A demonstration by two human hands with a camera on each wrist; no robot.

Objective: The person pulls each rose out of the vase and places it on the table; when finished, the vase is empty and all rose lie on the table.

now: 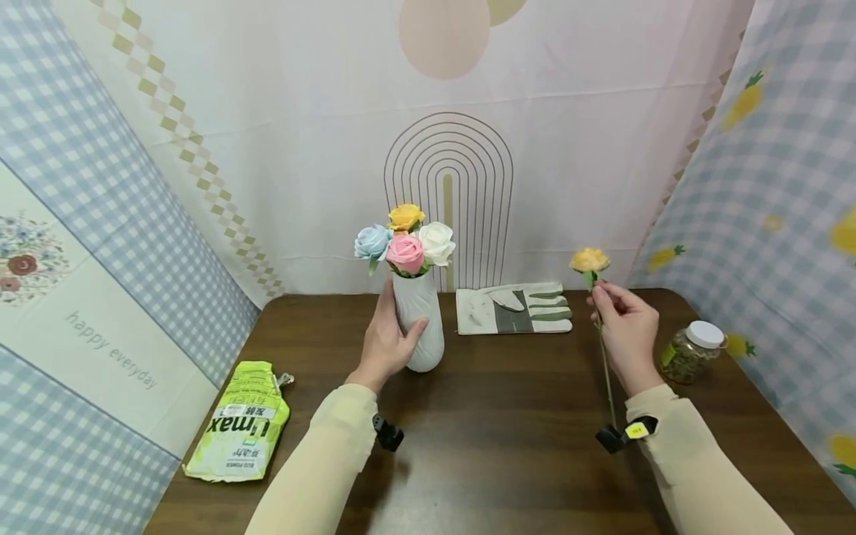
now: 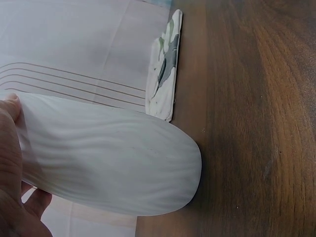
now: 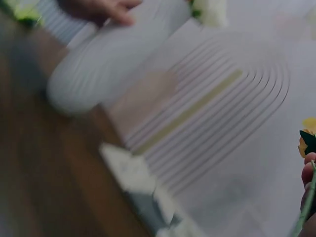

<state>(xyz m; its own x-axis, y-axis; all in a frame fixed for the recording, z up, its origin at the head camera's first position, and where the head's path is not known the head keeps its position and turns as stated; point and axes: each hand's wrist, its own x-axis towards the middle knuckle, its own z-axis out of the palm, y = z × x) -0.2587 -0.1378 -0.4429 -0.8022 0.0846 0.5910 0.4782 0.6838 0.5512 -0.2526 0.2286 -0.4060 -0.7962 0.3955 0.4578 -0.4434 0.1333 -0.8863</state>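
Observation:
A white vase [image 1: 423, 319] with a wavy surface stands on the table, slightly tilted in the head view. In its mouth sit a blue rose [image 1: 372, 243], a pink rose [image 1: 405, 253], a white rose [image 1: 437, 242] and a yellow rose [image 1: 406, 216]. My left hand [image 1: 388, 338] grips the vase from the left, thumb across its front. Off to the right, my right hand [image 1: 625, 327] pinches the green stem of a yellow-orange flower [image 1: 589, 259] just below the bloom. Its long stem hangs down past the wrist. The right wrist view is blurred.
A white and grey glove [image 1: 513, 309] lies by the back wall, between vase and right hand. At the right stands a jar [image 1: 690, 352] with a white lid. A crumpled green and white bag [image 1: 242, 423] lies at the left. Patterned cloth [image 1: 321, 89] hangs around the table.

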